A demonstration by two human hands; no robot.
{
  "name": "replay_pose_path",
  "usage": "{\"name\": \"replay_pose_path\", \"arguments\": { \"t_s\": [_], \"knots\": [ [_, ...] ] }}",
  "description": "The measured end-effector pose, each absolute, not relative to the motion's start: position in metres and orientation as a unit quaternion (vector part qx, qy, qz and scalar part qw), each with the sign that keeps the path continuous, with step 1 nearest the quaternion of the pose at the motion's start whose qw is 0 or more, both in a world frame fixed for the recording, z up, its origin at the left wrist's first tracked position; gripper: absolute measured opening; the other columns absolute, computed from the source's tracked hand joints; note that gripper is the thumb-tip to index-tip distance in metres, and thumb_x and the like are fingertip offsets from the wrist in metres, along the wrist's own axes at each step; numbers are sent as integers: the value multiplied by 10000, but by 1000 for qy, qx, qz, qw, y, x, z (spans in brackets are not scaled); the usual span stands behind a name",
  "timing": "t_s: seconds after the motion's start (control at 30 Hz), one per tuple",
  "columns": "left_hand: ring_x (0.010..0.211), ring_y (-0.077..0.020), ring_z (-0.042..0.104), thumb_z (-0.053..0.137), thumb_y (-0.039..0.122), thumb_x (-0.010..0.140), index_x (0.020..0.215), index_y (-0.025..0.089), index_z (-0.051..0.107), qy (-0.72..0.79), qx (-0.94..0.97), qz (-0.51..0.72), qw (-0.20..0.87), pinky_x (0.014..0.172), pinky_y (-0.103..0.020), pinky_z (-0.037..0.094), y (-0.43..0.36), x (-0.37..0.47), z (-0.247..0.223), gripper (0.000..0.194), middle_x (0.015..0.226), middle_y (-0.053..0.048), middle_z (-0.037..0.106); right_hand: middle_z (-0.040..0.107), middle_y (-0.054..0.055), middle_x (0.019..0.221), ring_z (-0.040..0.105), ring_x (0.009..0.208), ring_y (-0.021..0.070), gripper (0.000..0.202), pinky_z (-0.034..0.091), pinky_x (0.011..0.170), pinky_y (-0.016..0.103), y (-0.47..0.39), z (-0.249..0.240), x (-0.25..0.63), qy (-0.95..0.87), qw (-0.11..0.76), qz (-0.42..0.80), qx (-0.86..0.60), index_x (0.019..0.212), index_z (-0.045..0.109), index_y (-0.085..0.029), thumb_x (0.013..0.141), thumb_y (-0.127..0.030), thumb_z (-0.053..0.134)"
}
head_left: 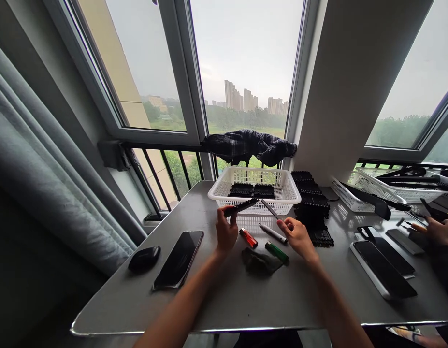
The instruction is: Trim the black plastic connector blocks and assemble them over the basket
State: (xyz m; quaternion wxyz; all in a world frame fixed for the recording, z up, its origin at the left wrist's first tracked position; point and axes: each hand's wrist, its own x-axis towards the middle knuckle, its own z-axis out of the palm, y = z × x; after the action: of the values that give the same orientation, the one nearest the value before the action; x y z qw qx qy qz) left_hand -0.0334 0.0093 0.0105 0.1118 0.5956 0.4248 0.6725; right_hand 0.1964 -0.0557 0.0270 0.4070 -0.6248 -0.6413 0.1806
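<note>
My left hand [226,232] grips a thin black plastic piece [244,205] with a toothed edge, raised in front of the white basket [213,195]. Between the fingers of my right hand [299,239] is a slim grey stick-like tool [269,209]; its tip points up and left, close to the black piece. I cannot tell whether the two touch. More black toothed pieces [263,191] lie inside the basket. Below my hands on the table are a white pen [273,233], a red lighter [249,238], a green lighter [277,252] and a crumpled dark cloth [260,263].
Rows of black toothed pieces [312,205] lie right of the basket. To the left are a phone [179,260] and a black mouse [144,259]. At right, another person's hand [441,231] is near phones [385,268] and white baskets [368,188]. The grey table [137,309] ends near me.
</note>
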Motion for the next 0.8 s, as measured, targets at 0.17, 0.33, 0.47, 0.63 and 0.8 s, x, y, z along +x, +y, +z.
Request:
{"name": "replay_pose_path", "arguments": {
  "t_s": [0.17, 0.33, 0.47, 0.63, 0.8],
  "knots": [
    [836, -196, 595, 567, 161, 798, 944, 208, 512, 415, 587, 690, 83, 804, -332, 479, 3, -31, 8, 163, 886, -46, 599, 622, 15, 657, 550, 613, 155, 392, 345, 554, 236, -52, 10, 187, -667, 339, 205, -631, 774, 662, -175, 861, -530, 521],
    [888, -205, 565, 471, 81, 779, 848, 214, 512, 424, 557, 712, 57, 853, -356, 454, -1, -32, 13, 155, 868, -41, 565, 690, 42, 712, 622, 669, 171, 277, 370, 575, 238, -52, -6, 178, -679, 279, 193, -651, 740, 718, -176, 835, -407, 599],
    [1139, -228, 523, 418, 80, 815, 814, 222, 494, 388, 564, 728, 37, 1004, -419, 395, -5, -29, 21, 161, 921, -55, 560, 724, 55, 770, 658, 720, 188, 234, 407, 614, 245, -52, -10, 173, -681, 268, 171, -660, 784, 745, -186, 845, -363, 604],
    [1224, -233, 483, 405, 79, 819, 785, 226, 488, 374, 569, 731, 36, 1041, -446, 371, -6, -28, 22, 172, 937, -60, 561, 727, 124, 931, 664, 884, 244, 215, 442, 742, 286, -50, -12, 173, -663, 257, 112, -694, 912, 752, -157, 843, -323, 634],
    [1160, -229, 526, 386, 91, 819, 762, 227, 492, 349, 576, 737, 58, 1008, -423, 398, -6, -27, 19, 182, 880, -46, 555, 715, 125, 955, 637, 929, 248, 173, 436, 811, 301, -50, -12, 173, -671, 240, 79, -697, 925, 754, -169, 845, -271, 640]
  ]
}}
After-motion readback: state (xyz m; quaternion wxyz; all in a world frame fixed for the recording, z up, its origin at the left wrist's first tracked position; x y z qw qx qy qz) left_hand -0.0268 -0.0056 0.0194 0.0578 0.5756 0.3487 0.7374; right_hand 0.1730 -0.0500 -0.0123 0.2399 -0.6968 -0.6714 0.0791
